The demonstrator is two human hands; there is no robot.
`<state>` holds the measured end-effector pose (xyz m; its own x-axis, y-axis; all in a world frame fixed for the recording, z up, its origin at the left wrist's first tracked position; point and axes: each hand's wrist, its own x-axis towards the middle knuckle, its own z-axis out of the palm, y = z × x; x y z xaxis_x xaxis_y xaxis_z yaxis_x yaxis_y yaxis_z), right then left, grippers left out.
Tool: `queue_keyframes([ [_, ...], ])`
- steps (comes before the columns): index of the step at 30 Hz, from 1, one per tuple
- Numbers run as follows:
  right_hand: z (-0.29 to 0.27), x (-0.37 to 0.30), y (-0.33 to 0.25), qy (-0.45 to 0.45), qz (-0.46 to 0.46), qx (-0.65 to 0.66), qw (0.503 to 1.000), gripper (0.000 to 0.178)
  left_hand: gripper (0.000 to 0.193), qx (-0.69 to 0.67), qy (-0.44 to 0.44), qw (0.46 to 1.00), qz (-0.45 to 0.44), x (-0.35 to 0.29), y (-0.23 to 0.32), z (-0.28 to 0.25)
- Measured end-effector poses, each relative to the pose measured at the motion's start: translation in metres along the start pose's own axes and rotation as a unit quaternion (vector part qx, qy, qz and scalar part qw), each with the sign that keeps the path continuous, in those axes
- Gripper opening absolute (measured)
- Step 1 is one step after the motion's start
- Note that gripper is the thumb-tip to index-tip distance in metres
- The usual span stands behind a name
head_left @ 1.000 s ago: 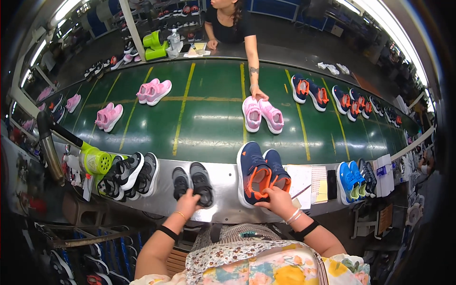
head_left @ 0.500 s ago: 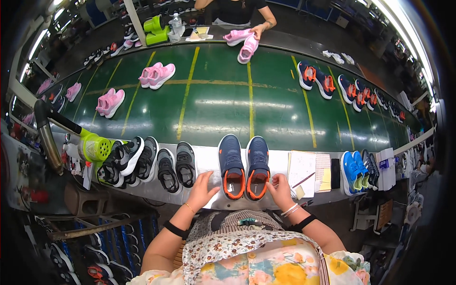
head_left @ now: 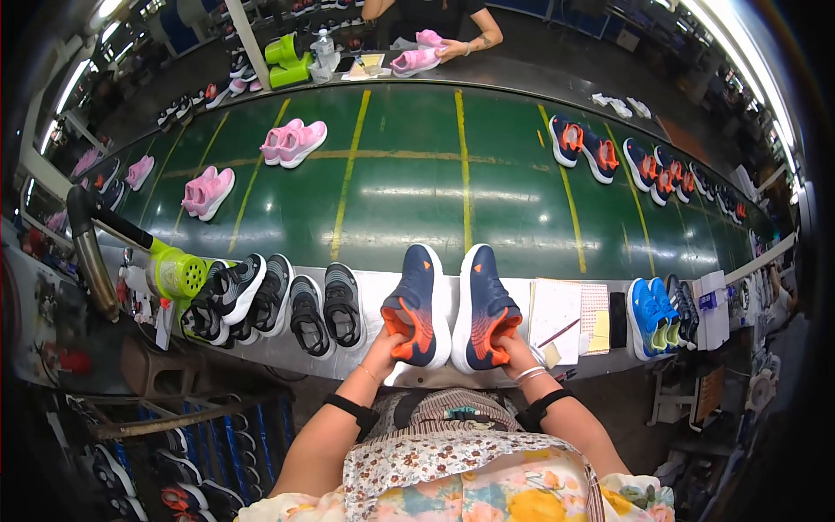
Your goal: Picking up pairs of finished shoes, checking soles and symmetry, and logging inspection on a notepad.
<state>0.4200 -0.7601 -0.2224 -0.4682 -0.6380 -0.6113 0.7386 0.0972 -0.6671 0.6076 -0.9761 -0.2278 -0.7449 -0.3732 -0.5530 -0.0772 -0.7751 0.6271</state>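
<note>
I hold a pair of navy sneakers with orange lining side by side over the white sheet at the bench edge. My left hand (head_left: 384, 348) grips the left navy sneaker (head_left: 414, 291) at its heel opening. My right hand (head_left: 513, 350) has the right navy sneaker (head_left: 486, 290) the same way. Both shoes are tilted outward, toes pointing away from me, their white soles turned toward each other. Most of my fingers are hidden by the shoe collars. Nearest on the left stands a grey and black sneaker (head_left: 344, 304).
Several black sneakers (head_left: 233, 291) stand left, under a lime-green nozzle (head_left: 178, 271). Right are papers (head_left: 554, 309) with a pen, a black phone (head_left: 617, 320) and blue sneakers (head_left: 648, 315). A green conveyor belt (head_left: 400, 204) carries pink and navy pairs; across it a co-worker's hand (head_left: 452, 50) holds pink shoes.
My hands have closed on the navy sneakers, which stood upright and now tilt outward. The co-worker's pink shoes have moved back from the belt edge. Shoes on the belt have shifted slightly right.
</note>
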Motion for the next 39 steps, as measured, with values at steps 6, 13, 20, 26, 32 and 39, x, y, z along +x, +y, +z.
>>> queue_keyframes([
  [6, 0.023, -0.029, -0.025, -0.08, -0.008, 0.096, 0.992, 0.036, 0.036, -0.154, -0.076, 0.984, -0.04, -0.032, 0.027, 0.018],
  [13, 0.048, -0.038, -0.04, -0.121, 0.051, 0.167, 0.977, 0.044, 0.045, -0.195, -0.09, 0.974, -0.064, -0.028, 0.025, 0.023],
  [20, 0.043, -0.034, -0.043, -0.164, 0.04, 0.147, 0.975, 0.044, 0.052, -0.188, -0.114, 0.973, -0.067, -0.041, 0.046, 0.047],
  [26, 0.058, -0.06, -0.079, -0.174, -0.051, 0.047, 0.982, 0.053, 0.063, -0.122, -0.171, 0.977, 0.031, -0.052, 0.072, 0.046],
  [32, 0.043, -0.057, -0.073, -0.267, -0.037, 0.135, 0.953, 0.079, 0.091, -0.188, -0.28, 0.941, 0.0, -0.053, 0.077, 0.059],
  [39, 0.073, -0.07, -0.086, -0.303, -0.076, 0.055, 0.948, 0.065, 0.1, -0.149, -0.29, 0.945, 0.003, -0.05, 0.079, 0.061],
])
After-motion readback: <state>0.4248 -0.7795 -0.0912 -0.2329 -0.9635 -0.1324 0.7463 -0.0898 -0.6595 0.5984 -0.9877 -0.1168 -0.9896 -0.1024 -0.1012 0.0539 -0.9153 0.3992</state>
